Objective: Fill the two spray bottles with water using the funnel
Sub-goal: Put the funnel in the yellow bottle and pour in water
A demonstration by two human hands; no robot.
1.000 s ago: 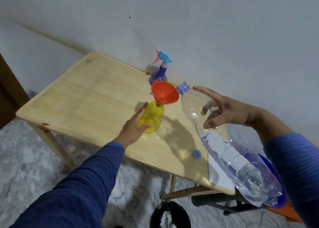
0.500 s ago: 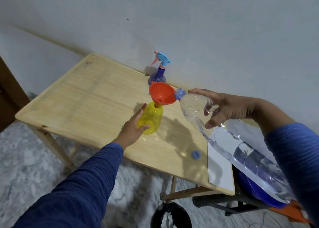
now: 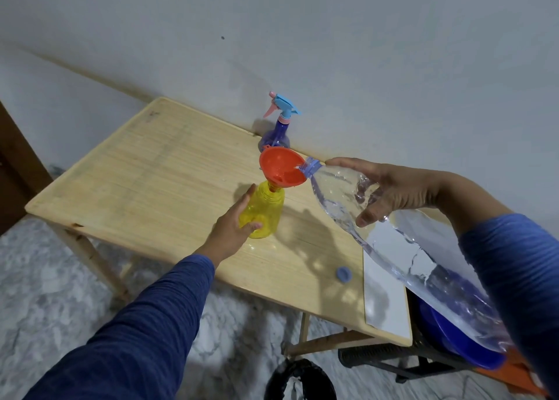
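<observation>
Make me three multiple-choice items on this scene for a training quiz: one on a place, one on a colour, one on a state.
1. Where does the funnel sit?
A. flat on the table
B. in the yellow bottle's neck
C. on the purple bottle

2. What colour is the loose cap on the table?
A. blue
B. red
C. green

3. How is the water bottle held?
A. upright
B. lying on the table
C. tilted, mouth at the funnel

Answers:
1. B: its stem enters the yellow bottle, which the left hand steadies.
2. A: the cap is blue, near the table's front edge.
3. C: the right hand grips it tipped, mouth over the funnel's rim.
</observation>
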